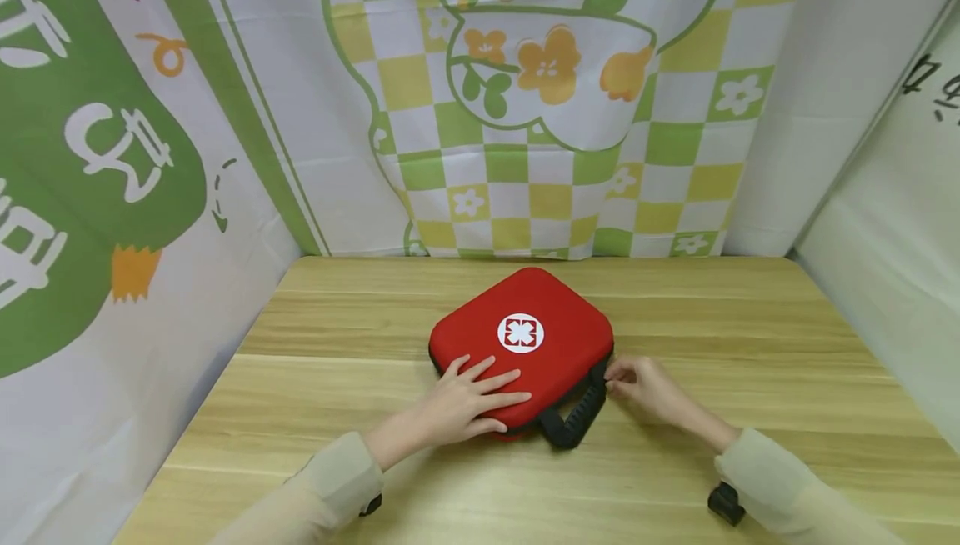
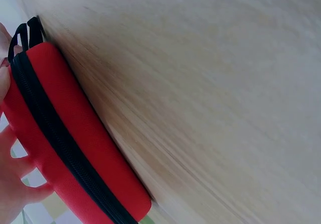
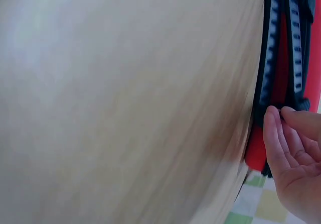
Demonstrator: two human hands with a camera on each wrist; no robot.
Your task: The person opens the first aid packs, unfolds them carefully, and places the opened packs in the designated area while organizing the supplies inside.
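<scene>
A red first-aid case (image 1: pixel 555 303) with a white round emblem lies closed on the wooden table, set at an angle. Spread fingers of my left hand (image 1: pixel 474 402) rest on its lid near the front left edge. A black zipper (image 2: pixel 62 138) runs round the case's side in the left wrist view. At the right front side, the black handle (image 1: pixel 581 418) sticks out. Beside the handle's far end, my right hand (image 1: pixel 643 387) pinches the zipper pull between thumb and forefinger; the fingertips (image 3: pixel 273 114) mostly hide it.
The wooden table (image 1: pixel 330 412) spreads around the case on all sides. A patterned cloth (image 1: pixel 510 187) hangs behind the table's far edge, with printed cloths at left and right. Small black devices (image 1: pixel 726 503) sit at the wrists.
</scene>
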